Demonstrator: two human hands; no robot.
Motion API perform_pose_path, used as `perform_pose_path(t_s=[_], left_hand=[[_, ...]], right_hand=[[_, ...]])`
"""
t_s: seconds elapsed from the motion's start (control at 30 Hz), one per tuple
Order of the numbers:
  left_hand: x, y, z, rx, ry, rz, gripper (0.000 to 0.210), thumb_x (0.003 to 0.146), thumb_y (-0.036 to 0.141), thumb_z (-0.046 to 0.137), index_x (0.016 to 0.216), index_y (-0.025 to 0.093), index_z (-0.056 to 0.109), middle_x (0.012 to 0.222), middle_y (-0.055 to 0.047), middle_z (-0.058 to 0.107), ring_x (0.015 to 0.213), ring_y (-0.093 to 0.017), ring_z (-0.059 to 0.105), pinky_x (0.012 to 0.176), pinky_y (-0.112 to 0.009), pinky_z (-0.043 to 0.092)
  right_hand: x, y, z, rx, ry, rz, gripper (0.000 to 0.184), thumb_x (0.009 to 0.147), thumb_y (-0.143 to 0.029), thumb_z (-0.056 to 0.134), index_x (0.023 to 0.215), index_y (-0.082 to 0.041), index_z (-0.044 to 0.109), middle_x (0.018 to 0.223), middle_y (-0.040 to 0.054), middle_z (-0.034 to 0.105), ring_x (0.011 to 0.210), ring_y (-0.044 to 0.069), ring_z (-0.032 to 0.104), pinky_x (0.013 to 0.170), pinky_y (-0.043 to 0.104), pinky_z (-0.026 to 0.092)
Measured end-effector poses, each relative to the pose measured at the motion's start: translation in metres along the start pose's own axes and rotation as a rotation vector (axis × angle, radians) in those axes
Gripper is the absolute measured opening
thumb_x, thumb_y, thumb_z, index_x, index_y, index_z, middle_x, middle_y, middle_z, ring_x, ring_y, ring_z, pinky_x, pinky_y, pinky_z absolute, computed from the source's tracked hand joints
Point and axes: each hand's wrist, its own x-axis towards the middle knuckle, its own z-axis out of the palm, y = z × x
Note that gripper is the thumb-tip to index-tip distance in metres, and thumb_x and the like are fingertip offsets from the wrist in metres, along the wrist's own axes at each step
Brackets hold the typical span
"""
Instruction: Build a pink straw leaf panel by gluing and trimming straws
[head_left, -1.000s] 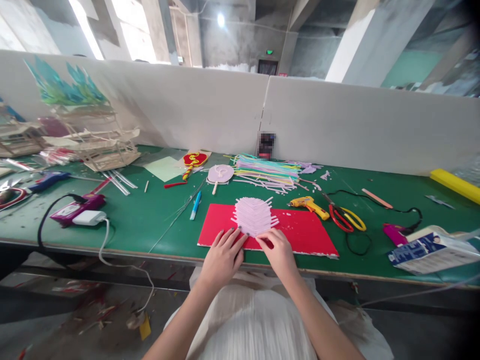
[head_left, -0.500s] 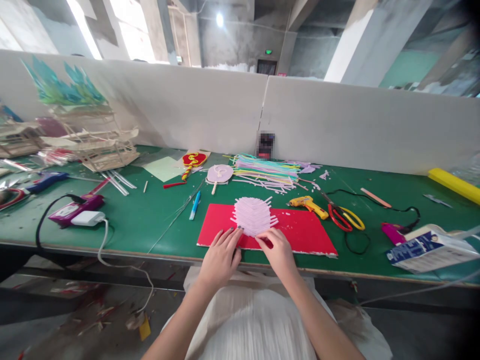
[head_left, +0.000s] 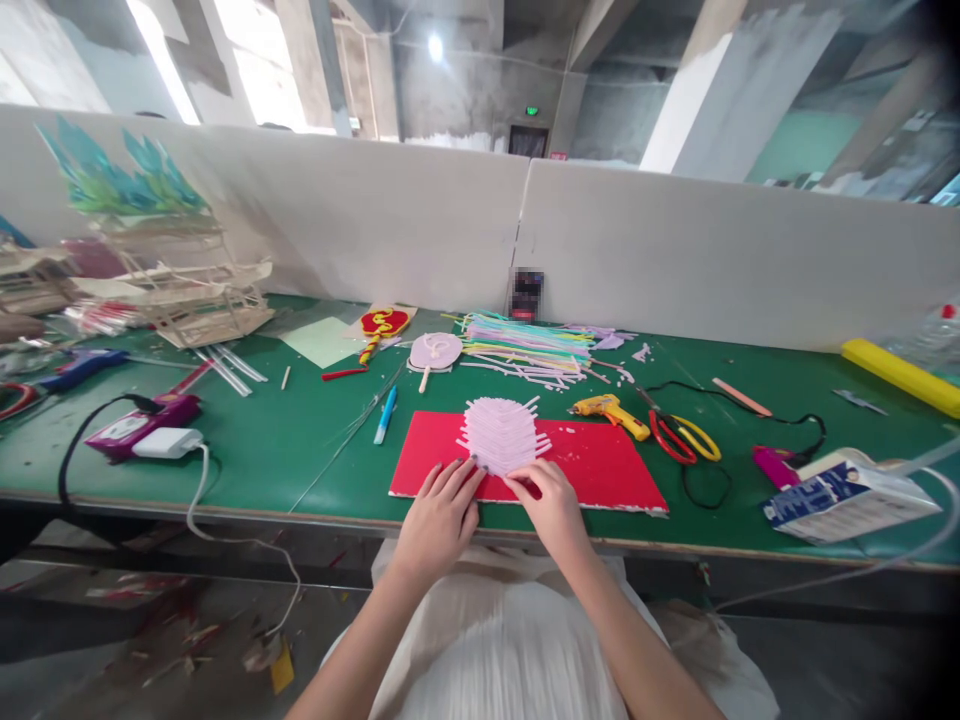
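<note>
Lilac leaf-shaped piece of slanted strips [head_left: 501, 432], lying flat on a red board [head_left: 615, 465] at the front of a green table [head_left: 337, 425]. The left hand [head_left: 442, 508], palm down with fingers extended and grasping nothing, rests its fingertips at the piece's lower left edge. The right hand [head_left: 551, 500] is curled, thumb and forefinger brought together at the lower tip; whether they pinch a strip cannot be told at this scale. Just beyond the board: yellow glue gun [head_left: 611, 412].
</note>
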Motion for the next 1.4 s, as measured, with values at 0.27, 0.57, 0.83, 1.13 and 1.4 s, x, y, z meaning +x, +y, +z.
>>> perform_pose_path(t_s=[0.27, 0.57, 0.83, 1.13, 1.4], left_hand=[[0.0, -0.002, 0.0, 0.008, 0.013, 0.023, 0.043, 0.092, 0.022, 0.039, 0.133, 0.017, 0.051, 0.139, -0.009, 0.053, 0.127, -0.023, 0.049, 0.108, -0.045, 0.037], [0.001, -0.005, 0.002, 0.018, 0.042, 0.031, 0.043, 0.092, 0.023, 0.041, 0.133, 0.019, 0.052, 0.138, -0.007, 0.053, 0.126, -0.024, 0.05, 0.107, -0.045, 0.038], [0.004, -0.005, 0.0, -0.002, 0.066, 0.019, 0.039, 0.091, 0.023, 0.042, 0.127, 0.021, 0.057, 0.133, -0.007, 0.058, 0.12, -0.024, 0.055, 0.104, -0.045, 0.041], [0.004, -0.006, -0.004, 0.008, 0.03, 0.011, 0.04, 0.092, 0.022, 0.042, 0.129, 0.022, 0.056, 0.134, -0.005, 0.057, 0.121, -0.023, 0.054, 0.103, -0.044, 0.042], [0.002, -0.004, -0.002, 0.044, 0.018, 0.022, 0.041, 0.093, 0.025, 0.04, 0.132, 0.022, 0.054, 0.137, -0.006, 0.055, 0.124, -0.023, 0.052, 0.107, -0.044, 0.039]], right_hand=[[0.017, 0.03, -0.038, 0.02, 0.162, 0.118, 0.027, 0.09, -0.041, 0.052, 0.078, -0.021, 0.065, 0.077, 0.0053, 0.068, 0.073, 0.019, 0.064, 0.072, 0.03, 0.051], [0.018, 0.153, -0.15, -0.37, 0.359, 0.399, 0.064, 0.076, -0.076, 0.041, 0.069, -0.017, 0.067, 0.071, 0.0128, 0.069, 0.064, 0.024, 0.063, 0.061, 0.035, 0.047], [0.012, 0.184, -0.166, -0.41, 0.26, 0.434, 0.057, 0.078, -0.07, 0.043, 0.073, -0.019, 0.069, 0.075, 0.0113, 0.071, 0.068, 0.025, 0.065, 0.063, 0.034, 0.047], [0.067, 0.167, -0.11, -0.684, -0.097, 0.377, 0.05, 0.083, -0.059, 0.05, 0.093, -0.013, 0.069, 0.093, 0.0167, 0.068, 0.088, 0.029, 0.063, 0.072, 0.037, 0.047], [0.072, 0.177, -0.095, -0.722, -0.178, 0.32, 0.038, 0.082, -0.05, 0.057, 0.085, -0.013, 0.063, 0.087, 0.0153, 0.066, 0.085, 0.026, 0.063, 0.073, 0.033, 0.045]])
